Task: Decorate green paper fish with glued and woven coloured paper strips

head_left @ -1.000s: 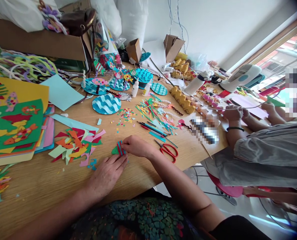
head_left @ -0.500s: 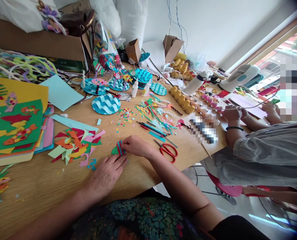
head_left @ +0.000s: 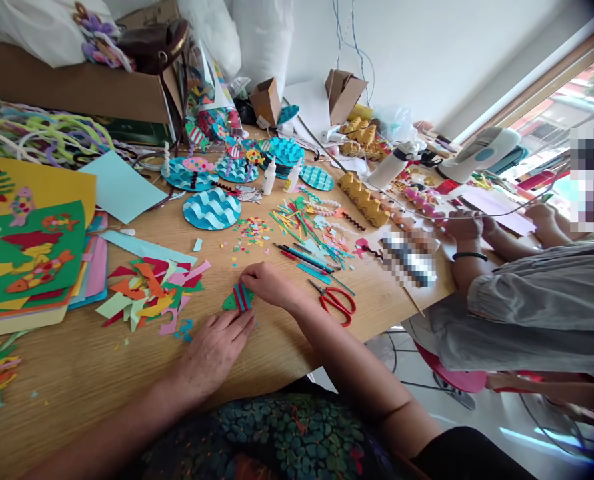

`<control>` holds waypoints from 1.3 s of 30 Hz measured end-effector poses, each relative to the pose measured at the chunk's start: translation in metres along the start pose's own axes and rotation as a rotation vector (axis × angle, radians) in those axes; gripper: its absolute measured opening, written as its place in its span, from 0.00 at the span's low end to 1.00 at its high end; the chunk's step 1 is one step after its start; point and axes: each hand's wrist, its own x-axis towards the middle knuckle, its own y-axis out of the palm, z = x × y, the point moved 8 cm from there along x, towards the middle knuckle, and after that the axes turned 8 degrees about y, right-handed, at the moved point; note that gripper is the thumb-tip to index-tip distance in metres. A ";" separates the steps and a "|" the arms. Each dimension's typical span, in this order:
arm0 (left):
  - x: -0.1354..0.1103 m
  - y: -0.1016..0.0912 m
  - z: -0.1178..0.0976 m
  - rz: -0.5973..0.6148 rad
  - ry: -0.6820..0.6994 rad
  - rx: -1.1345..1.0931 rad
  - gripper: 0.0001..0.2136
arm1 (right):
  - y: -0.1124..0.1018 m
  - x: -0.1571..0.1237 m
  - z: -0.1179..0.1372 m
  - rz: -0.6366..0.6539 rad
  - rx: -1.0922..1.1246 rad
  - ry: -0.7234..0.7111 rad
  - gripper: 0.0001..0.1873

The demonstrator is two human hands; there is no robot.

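Note:
A small green paper fish (head_left: 231, 302) with red and blue stripes lies on the wooden table in front of me. My left hand (head_left: 215, 347) rests flat with its fingers stretched out, their tips against the lower edge of the fish. Over the fish's upper right end, my right hand (head_left: 265, 284) has its fingers bent and pressed together at the tops of the stripes. What is between those fingertips is hidden. Red-handled scissors (head_left: 337, 303) lie open to the right of my right forearm. Left of the fish is a heap of coloured paper scraps (head_left: 151, 290).
Pens (head_left: 307, 259), thin paper strips (head_left: 301, 220) and paper dots (head_left: 253, 231) lie beyond my hands. Two glue bottles (head_left: 269, 179) stand behind a blue wavy disc (head_left: 212, 211). Stacked coloured sheets (head_left: 31, 247) are at left. Another person's hands (head_left: 465, 227) are at right.
My right hand has shifted slightly up and away, uncovering more of the fish's striped part. My left hand stays in nearly the same place.

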 end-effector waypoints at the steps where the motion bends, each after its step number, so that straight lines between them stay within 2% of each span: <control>1: 0.000 0.000 0.000 0.000 0.002 0.002 0.17 | -0.002 -0.001 0.001 -0.010 0.003 -0.003 0.13; 7: 0.001 -0.001 -0.001 0.008 0.006 0.017 0.17 | 0.012 -0.009 0.004 0.149 -0.069 -0.050 0.13; 11: 0.001 -0.002 -0.001 0.022 0.007 0.025 0.17 | -0.001 0.000 0.001 -0.013 0.078 -0.007 0.11; 13: 0.001 -0.002 -0.002 0.026 0.010 0.029 0.18 | -0.007 0.001 -0.004 -0.047 0.316 0.026 0.10; 14: 0.001 -0.001 -0.002 0.028 0.006 0.034 0.18 | -0.007 0.001 -0.007 -0.014 0.490 0.032 0.09; 18: 0.000 0.002 -0.001 0.034 -0.001 0.059 0.20 | 0.001 -0.013 -0.005 0.293 1.235 -0.042 0.10; 20: 0.000 0.001 0.000 0.013 0.009 0.081 0.20 | 0.004 -0.022 -0.002 0.427 1.454 -0.085 0.10; 23: 0.001 0.000 0.000 -0.002 0.030 0.108 0.21 | 0.008 -0.028 -0.003 0.537 1.592 -0.096 0.09; 25: 0.002 0.001 -0.001 0.017 0.036 0.106 0.21 | 0.010 -0.028 -0.007 0.526 1.595 -0.068 0.09; 27: 0.002 0.002 -0.001 0.049 0.033 0.096 0.21 | 0.012 -0.026 -0.016 0.439 1.515 -0.018 0.10; 31: 0.001 0.002 -0.002 0.094 0.031 0.068 0.21 | 0.016 -0.027 -0.031 0.259 1.117 0.083 0.09; 35: 0.001 0.000 -0.003 0.078 0.039 0.054 0.20 | 0.023 -0.033 -0.030 0.228 0.746 0.123 0.11; 39: 0.000 -0.003 -0.006 0.056 0.048 0.036 0.20 | 0.027 -0.034 -0.024 0.199 0.524 0.102 0.12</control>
